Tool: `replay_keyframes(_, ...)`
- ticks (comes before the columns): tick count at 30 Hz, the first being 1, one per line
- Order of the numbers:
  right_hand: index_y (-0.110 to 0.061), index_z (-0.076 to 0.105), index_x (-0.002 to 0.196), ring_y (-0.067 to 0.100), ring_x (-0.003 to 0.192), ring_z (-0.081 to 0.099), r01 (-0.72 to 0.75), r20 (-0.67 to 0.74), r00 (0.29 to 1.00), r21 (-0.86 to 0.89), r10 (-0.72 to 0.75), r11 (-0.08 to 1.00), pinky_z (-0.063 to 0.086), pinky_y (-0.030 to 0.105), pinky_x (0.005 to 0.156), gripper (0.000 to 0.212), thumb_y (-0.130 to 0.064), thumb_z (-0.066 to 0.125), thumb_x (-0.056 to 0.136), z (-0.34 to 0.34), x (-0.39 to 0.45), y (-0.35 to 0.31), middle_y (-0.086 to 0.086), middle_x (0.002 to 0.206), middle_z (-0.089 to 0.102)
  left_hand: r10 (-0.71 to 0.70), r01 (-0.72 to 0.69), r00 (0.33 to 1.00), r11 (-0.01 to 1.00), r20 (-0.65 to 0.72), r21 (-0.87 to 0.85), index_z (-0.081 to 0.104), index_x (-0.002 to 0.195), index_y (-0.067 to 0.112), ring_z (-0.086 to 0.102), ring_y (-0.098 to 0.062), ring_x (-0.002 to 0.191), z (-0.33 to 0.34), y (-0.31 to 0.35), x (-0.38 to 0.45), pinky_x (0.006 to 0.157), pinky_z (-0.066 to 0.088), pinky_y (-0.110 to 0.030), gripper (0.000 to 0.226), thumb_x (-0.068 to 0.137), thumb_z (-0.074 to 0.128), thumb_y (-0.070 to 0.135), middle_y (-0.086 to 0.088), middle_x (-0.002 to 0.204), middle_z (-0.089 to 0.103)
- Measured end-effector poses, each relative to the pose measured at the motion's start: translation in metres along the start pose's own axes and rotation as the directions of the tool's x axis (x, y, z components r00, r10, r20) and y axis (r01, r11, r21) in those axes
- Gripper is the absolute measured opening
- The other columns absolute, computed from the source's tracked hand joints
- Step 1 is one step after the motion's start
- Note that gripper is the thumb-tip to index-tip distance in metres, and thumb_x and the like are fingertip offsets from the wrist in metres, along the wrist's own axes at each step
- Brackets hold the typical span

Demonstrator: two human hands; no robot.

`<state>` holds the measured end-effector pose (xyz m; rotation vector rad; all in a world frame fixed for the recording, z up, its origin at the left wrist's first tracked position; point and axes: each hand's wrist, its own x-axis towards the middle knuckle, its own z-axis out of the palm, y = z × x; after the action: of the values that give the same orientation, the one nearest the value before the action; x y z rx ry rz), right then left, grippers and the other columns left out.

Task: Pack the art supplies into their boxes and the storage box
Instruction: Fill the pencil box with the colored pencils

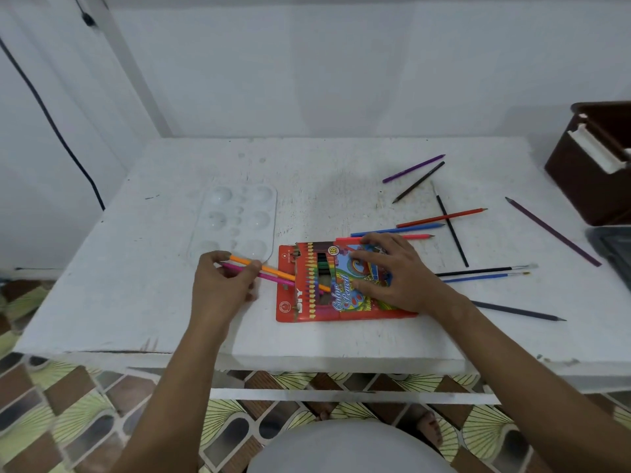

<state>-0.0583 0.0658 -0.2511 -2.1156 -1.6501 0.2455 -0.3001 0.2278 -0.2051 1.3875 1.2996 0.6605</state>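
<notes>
Left hand (223,279): pinches orange pencil (269,270) and pink pencil (263,275), tips entering pencil box (341,285).
Right hand (392,268): fingers flat, pressing box.
Handling: pencils light, stiff, slippery; grip mid-shaft.

bare table (170,302) front-left, scattered pencils (440,218) crowding right, palette (235,220) blocking back-left

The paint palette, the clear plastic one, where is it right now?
In the head view the paint palette lies flat on the white table, left of the colour pencil box, just beyond the left hand.
</notes>
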Motion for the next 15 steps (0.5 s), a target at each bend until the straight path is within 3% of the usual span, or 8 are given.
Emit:
replay_keyframes(3,-0.031,0.056,0.129,0.017,0.131,0.034,0.012,-0.018,1.0,0.004,-0.012,1.0,0.023,0.031,0.107,0.066,-0.069,0.045,0.077,0.0,0.0,0.0,-0.001,0.138,0.042,0.018,-0.017,1.0,0.985,-0.003,0.169,0.059,0.1,0.009,0.064,-0.021,0.061,-0.016,0.001,0.004,0.057,0.055,-0.031,0.03,0.081,0.074,0.028,-0.011,0.083,0.066)
replay_keyframes(8,-0.03,0.056,0.128,0.019,0.13,0.035,0.013,-0.022,1.0,0.01,-0.013,1.0,0.028,0.037,0.108,0.066,-0.07,0.044,0.077,0.001,0.0,0.0,0.0,0.138,0.043,-0.012,0.015,1.0,0.991,-0.02,0.136,0.068,0.087,0.002,0.063,-0.02,0.058,-0.027,-0.003,0.011,0.05,0.05,-0.019,0.02,0.085,0.07,0.022,-0.017,0.075,0.067)
replay_keyframes(12,-0.03,0.056,0.129,0.018,0.131,0.034,0.008,-0.021,1.0,0.021,-0.008,1.0,0.028,0.037,0.109,0.067,-0.07,0.045,0.077,0.0,0.0,0.0,-0.001,0.138,0.042,-0.037,0.038,0.995,0.999,-0.091,0.009,0.069,0.087,0.002,0.069,-0.019,0.063,-0.028,-0.006,0.014,0.061,0.056,-0.022,0.012,0.084,0.071,0.014,-0.017,0.079,0.071)
replay_keyframes(15,-0.03,0.055,0.129,0.015,0.131,0.033,-0.008,-0.008,1.0,0.04,0.008,0.999,0.026,0.034,0.109,0.067,-0.07,0.045,0.076,-0.002,0.0,-0.001,-0.002,0.139,0.041,-0.082,0.082,0.997,0.996,0.004,-0.024,0.07,0.089,0.001,0.071,-0.021,0.068,-0.018,-0.006,0.006,0.07,0.059,-0.027,0.012,0.083,0.072,0.011,-0.017,0.08,0.072)
